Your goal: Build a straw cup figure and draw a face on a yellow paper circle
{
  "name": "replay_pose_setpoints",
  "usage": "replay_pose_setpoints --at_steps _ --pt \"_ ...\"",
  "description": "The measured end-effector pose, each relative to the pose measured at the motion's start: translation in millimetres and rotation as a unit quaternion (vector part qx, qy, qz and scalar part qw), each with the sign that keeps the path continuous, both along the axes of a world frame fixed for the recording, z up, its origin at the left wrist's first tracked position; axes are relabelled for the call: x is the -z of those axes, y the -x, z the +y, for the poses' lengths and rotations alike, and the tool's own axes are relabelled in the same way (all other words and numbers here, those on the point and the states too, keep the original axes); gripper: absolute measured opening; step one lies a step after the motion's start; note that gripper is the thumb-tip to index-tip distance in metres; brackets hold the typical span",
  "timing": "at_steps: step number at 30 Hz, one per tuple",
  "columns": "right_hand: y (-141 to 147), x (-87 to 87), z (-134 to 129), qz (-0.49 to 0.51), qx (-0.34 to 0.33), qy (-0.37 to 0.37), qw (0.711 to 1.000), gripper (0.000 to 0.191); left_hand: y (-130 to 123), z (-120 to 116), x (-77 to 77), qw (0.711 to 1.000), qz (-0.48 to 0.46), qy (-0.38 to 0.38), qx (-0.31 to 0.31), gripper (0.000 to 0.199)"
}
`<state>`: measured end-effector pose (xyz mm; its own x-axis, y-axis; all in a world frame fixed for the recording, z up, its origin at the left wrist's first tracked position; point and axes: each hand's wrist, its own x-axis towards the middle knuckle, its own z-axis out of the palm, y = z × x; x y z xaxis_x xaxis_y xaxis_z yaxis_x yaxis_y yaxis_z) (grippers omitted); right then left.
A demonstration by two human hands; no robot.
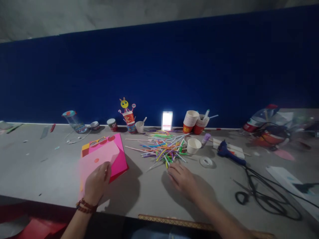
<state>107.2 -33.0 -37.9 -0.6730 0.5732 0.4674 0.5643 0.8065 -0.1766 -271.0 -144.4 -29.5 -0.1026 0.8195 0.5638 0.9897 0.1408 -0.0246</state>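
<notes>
My left hand (98, 181), with beaded bracelets at the wrist, is closed at the lower right of a light pink paper sheet (89, 161), its fingers curled against the sheet. Under that lie brighter pink sheets (121, 157) and a piece with red round cut-outs (102, 142). Slightly bent, the fingers of my right hand (183, 181) reach down at the near edge of a heap of thin coloured sticks (165, 151), which look like straws. Nothing shows in that hand; its fingertips are partly hidden.
Stacked paper cups (190, 121), a single white cup (193, 146) and a tape roll (206, 162) stand beyond my right hand. Farther right are a blue glue gun (228, 152), scissors (241, 196) and a looping black cable (271, 205). A cup figure (128, 116) stands near the blue panel.
</notes>
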Motion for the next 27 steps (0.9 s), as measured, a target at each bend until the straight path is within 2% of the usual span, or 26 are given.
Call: replay_pose_setpoints --at_steps 2,5,7,10,14,18,21,23,25,27 --pt "5 -2.0 2 -0.021 -0.009 0.005 1.0 0.02 -1 -5 -8.1 1.0 -0.006 -0.028 -0.007 0.024" --pt "12 -0.4 13 -0.037 0.012 0.0 0.999 0.028 -11 -9 -11.2 0.997 -0.031 0.015 0.069 0.026" --pt "16 1.3 21 -0.044 0.025 -0.006 0.999 0.032 -19 -8 -8.5 0.989 -0.05 0.074 0.117 0.027" --pt "21 1.7 29 -0.043 0.038 -0.018 0.998 0.04 -28 -3 -1.7 0.979 -0.074 0.139 0.131 0.026" --pt "29 0.5 43 -0.063 0.048 -0.033 0.996 0.054 -40 11 8.0 0.976 -0.086 0.13 0.154 0.027" --pt "41 -0.3 63 -0.073 0.074 -0.032 0.994 0.044 -58 21 17.6 0.965 -0.071 0.171 0.187 0.038" --pt "44 -4.4 69 -0.06 0.072 -0.027 0.995 0.043 -64 26 24.3 0.963 -0.057 0.184 0.189 0.041" --pt "39 -9.2 69 -0.049 0.056 -0.027 0.997 0.044 -59 29 29.3 0.966 -0.049 0.181 0.176 0.043" --pt "25 -16.6 71 -0.019 0.053 -0.031 0.998 0.04 -48 30 36.2 0.976 -0.029 0.166 0.139 0.047" --pt "3 -28.4 81 0.032 0.082 -0.041 0.995 0.031 -36 29 45.1 0.984 -0.001 0.153 0.092 0.051"
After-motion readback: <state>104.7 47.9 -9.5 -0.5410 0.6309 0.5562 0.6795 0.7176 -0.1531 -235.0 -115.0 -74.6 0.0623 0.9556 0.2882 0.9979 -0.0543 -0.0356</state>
